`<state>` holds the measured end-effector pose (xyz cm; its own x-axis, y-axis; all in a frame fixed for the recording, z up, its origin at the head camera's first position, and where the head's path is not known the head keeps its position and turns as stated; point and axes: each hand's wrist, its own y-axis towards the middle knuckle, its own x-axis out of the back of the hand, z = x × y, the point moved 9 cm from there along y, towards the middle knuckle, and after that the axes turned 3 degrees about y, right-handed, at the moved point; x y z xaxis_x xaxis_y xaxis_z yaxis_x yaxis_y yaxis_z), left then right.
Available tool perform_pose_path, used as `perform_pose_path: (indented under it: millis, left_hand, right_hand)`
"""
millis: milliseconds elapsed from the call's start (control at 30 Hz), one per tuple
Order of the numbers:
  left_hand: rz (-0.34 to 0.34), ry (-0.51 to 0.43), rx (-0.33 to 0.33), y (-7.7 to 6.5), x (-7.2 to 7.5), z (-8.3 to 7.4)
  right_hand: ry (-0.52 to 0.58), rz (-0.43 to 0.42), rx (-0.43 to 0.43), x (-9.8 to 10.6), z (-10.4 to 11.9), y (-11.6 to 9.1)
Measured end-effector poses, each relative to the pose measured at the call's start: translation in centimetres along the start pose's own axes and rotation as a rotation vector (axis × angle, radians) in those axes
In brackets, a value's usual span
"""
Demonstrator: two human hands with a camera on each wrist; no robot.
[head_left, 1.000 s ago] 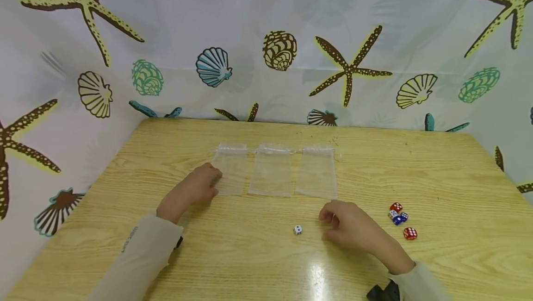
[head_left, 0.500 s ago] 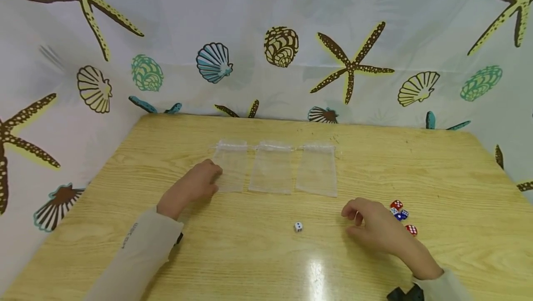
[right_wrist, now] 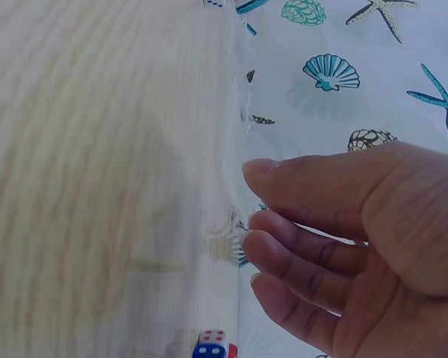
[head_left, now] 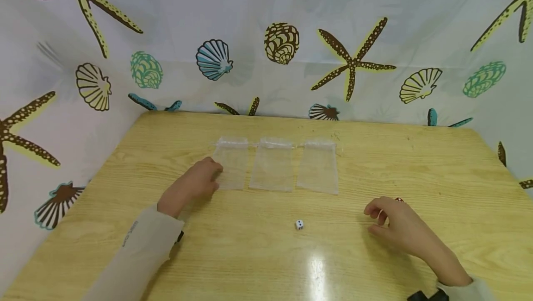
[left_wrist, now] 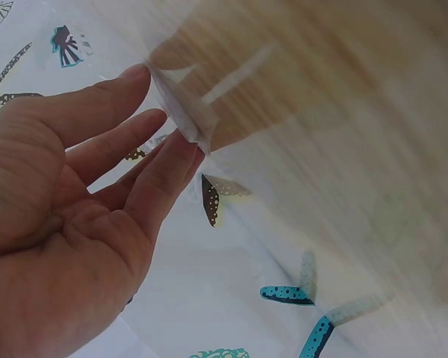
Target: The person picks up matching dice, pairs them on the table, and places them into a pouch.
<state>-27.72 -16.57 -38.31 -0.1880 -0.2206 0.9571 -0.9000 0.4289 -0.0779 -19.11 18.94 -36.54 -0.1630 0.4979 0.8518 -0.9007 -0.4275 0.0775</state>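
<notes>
Three bags (head_left: pixel 272 167) lie flat, left fingers (left_wrist: pixel 163 177) parted against one, right fingers (right_wrist: pixel 302 270) loosely curled.

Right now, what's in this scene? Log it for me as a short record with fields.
Surface: wood-grain table
Containers: three sheer drawstring bags in a row
Left hand: fingertips touch the edge of the leftmost bag
White die: alone, nearer the person than the bags
Right hand: fingers loosely curled, holding nothing
Other dice: red die, mostly hidden behind the right hand in the head view; blue die, seen in the right wrist view
Backdrop: white cloth printed with starfish and seashells
</notes>
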Motion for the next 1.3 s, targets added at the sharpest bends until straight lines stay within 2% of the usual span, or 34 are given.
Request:
perform_pose_path:
  millis: [367,667,967,1300]
  left_hand:
    - [-0.007,-0.005,0.009,0.0,0.1,-0.1]
    - [0.040,-0.019,0.028,-0.1,-0.3,0.0]
    - [-0.015,-0.010,-0.004,-0.2,0.1,-0.3]
    - [-0.005,-0.012,0.009,-0.2,0.0,-0.1]
  right_hand:
    - [-0.012,-0.038,-0.010,1.0,-1.3,-1.3]
    - [-0.013,-0.087,-0.034,1.8,-2.6,-2.4]
    - [-0.036,-0.065,-0.134,2.3,-4.9,-3.5]
    - [-0.049,-0.078,-0.177,2.9,-7.1,-4.7]
